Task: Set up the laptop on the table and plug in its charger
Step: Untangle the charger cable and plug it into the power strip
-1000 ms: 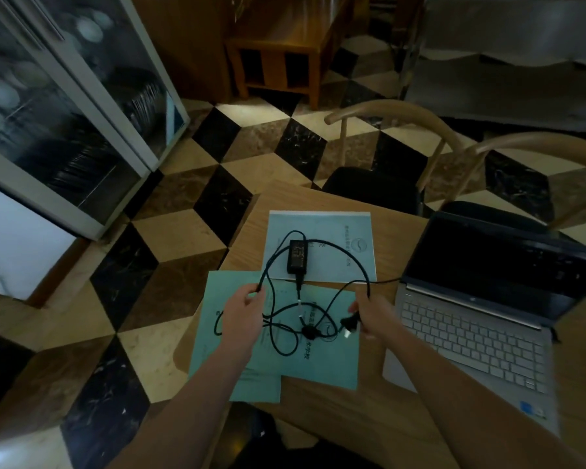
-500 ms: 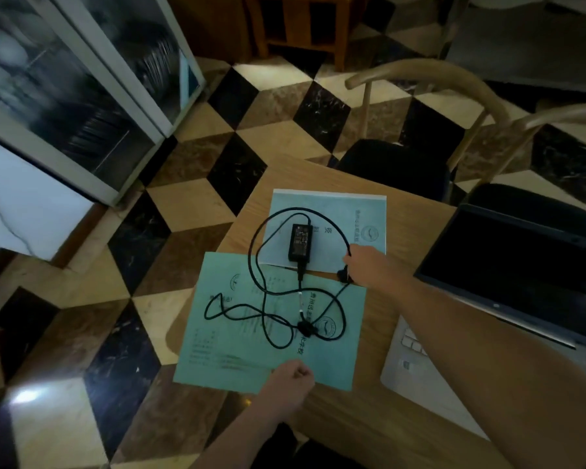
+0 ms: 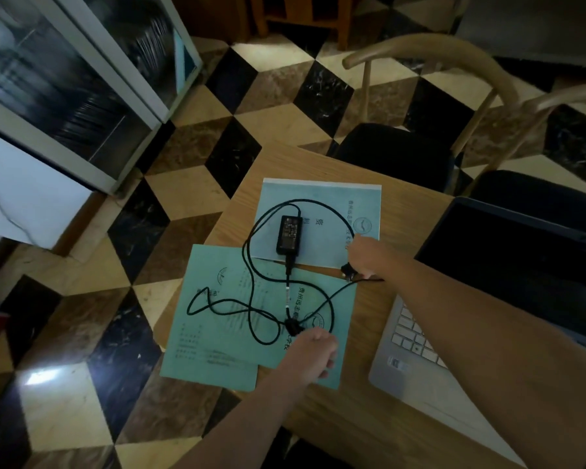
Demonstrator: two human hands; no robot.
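Right hand (image 3: 362, 257) gripping charger plug (image 3: 348, 270), left hand (image 3: 313, 353) beside cable knot (image 3: 293, 326)

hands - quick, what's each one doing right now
Left hand: fingers curled by the cable knot; a grip cannot be told.
Right hand: holding the charger's plug.

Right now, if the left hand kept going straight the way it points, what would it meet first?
Probably the black cable knot just beyond the left hand knuckles, on the green paper; depth is unclear.
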